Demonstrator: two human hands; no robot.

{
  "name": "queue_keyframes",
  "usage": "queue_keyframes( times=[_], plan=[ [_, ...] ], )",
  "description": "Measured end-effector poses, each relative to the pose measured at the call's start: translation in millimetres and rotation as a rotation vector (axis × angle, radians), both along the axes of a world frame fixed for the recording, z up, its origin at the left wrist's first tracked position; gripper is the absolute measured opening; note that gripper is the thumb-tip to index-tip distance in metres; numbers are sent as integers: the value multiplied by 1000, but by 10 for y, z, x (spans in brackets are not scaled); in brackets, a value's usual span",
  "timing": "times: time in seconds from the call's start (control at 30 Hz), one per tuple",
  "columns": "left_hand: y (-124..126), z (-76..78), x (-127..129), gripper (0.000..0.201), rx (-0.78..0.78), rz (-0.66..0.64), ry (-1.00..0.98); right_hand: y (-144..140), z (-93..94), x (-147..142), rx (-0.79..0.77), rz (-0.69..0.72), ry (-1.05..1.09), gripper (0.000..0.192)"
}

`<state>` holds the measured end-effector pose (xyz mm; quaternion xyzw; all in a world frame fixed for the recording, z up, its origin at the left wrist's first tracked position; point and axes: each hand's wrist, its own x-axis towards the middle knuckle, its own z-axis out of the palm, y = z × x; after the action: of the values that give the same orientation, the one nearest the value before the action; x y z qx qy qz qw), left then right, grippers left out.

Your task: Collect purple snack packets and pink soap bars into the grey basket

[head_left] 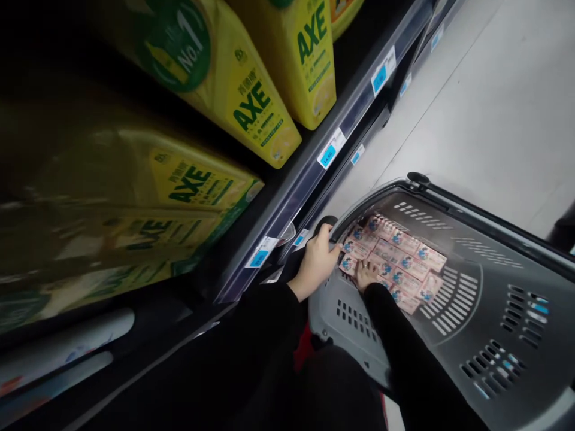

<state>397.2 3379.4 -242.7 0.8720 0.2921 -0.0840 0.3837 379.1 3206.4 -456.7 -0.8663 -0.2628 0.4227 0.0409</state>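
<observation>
A grey plastic shopping basket (449, 239) stands at the lower right, with slotted walls and bottom. My left hand (317, 257) is closed round its near-left rim. Inside, at the left end, lie several small pink packs (408, 263) with blue and red figures, side by side in rows. My right hand (365, 275) reaches into the basket and rests on the packs at their near edge. Its fingers are apart and touch the packs, and a ring shows on one of them. The undersides of the right fingers are hidden.
A dark shelf on the left holds several yellow AXE bottles (251, 111), some in clear wrap. Price tags (331, 148) line the shelf edge (296, 197), close to my left hand. White-and-coloured containers (76, 341) lie lower left. Pale floor (494, 108) shows beyond.
</observation>
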Motion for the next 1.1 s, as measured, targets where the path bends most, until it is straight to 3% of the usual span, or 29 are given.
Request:
queue_keyframes(
  times=[0.13,0.33,0.53,0.8,1.1],
  plan=[
    [6,-6,15,27,8,6,3,-40,-2,89,13,-104,22,75],
    [9,-14,16,27,3,14,6,-279,-40,220,-150,-395,108,40],
    [6,-11,28,25,32,24,11,-308,-145,86,-185,-470,184,33],
    [-6,-7,39,23,44,23,8,-310,-161,102,-186,-402,141,36],
    [-4,0,39,24,40,3,-5,-54,18,65,26,-71,-32,51]
  ],
)
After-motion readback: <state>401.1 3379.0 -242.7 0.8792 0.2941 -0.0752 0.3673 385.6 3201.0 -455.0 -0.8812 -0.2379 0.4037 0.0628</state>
